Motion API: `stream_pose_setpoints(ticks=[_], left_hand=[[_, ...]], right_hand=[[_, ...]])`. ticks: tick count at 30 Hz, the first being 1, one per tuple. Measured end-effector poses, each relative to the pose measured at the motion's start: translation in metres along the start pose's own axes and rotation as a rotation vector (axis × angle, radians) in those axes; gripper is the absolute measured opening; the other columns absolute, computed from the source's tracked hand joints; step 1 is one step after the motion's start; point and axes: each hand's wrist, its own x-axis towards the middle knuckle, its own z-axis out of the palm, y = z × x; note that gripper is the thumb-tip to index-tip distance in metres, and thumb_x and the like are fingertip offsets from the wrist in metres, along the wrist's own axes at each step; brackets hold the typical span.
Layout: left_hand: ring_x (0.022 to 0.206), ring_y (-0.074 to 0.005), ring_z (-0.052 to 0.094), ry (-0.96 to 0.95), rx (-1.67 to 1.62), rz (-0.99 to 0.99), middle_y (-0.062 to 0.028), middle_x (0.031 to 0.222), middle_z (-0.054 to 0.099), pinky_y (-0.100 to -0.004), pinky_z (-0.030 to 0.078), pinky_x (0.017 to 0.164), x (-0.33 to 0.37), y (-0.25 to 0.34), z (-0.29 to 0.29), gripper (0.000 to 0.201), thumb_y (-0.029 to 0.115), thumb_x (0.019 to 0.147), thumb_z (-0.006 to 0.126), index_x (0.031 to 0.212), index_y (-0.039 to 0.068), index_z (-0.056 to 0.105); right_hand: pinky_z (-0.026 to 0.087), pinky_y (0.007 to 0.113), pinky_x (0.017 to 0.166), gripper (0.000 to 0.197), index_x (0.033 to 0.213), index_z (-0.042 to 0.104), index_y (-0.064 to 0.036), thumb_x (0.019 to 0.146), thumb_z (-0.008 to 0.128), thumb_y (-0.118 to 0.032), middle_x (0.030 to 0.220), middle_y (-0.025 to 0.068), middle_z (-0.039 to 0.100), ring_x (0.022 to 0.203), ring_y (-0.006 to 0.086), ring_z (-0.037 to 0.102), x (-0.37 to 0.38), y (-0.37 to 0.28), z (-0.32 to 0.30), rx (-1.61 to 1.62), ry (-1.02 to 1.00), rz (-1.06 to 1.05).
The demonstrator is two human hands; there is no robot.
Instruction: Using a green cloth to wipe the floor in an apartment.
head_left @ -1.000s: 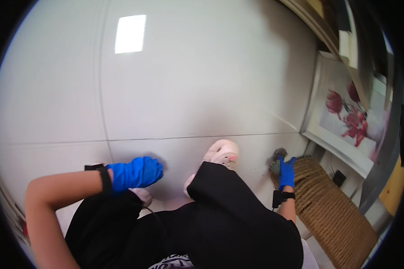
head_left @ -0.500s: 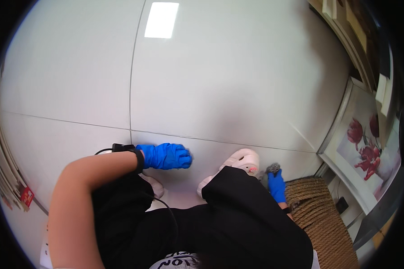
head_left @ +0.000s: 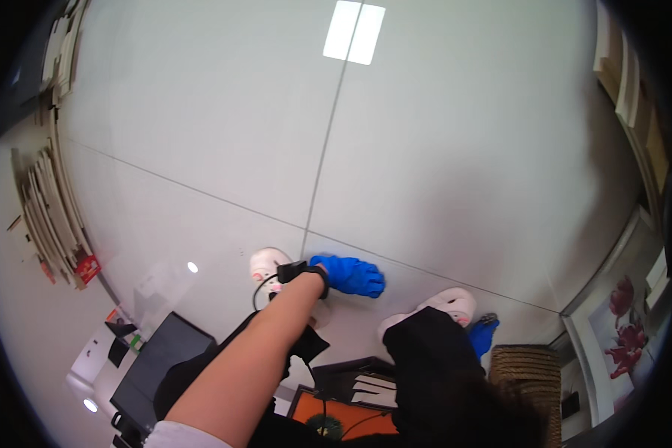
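Note:
My left hand, in a blue glove, is low over the white tiled floor between my feet. Its fingers are curled down, and whatever they hold is hidden beneath the glove. Beyond my right knee, my right hand shows only in part, also gloved in blue. A grey steel wool pad pokes out at its fingertips, close to the floor. Pale clogs are on my feet, one beside each hand. A black wrist device with a cable sits on my left wrist.
A woven rope basket stands beside my right hand. Further right leans a framed flower picture. Flat boards are stacked along the left. Behind me are a dark screen-like panel and an orange panel.
The view has shifted and turned, bringing in the things behind and to the left. My left forearm is straighter. My right hand stays by the right clog, now more hidden by my knee.

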Motion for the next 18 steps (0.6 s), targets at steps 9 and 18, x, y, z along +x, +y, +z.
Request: stream_pose_setpoints(ticks=[9,18], left_hand=[[0.09,-0.0243,0.054,0.082,0.133,-0.331,-0.0073,0.096,0.052,-0.0342,0.047,0.075,-0.019,0.03,0.004,0.019,0.017,0.081,0.047,0.098,0.011,0.053],[0.073,-0.0252,0.056,0.655,0.026,-0.794,-0.0086,0.079,0.051,-0.0364,0.045,0.06,0.078,0.16,-0.09,0.012,0.015,0.071,0.054,0.082,0.009,0.054]], right_hand=[[0.045,0.046,0.069,0.04,0.119,0.041,0.0011,0.093,0.038,-0.029,0.095,0.0238,0.059,0.084,0.0386,0.058,0.013,-0.061,-0.081,0.463,-0.526,0.094],[0.046,0.046,0.061,0.028,0.104,0.05,-0.0005,0.09,0.043,-0.024,0.083,0.025,0.061,0.074,0.0387,0.06,-0.023,-0.07,-0.218,0.265,-0.532,-0.271]])
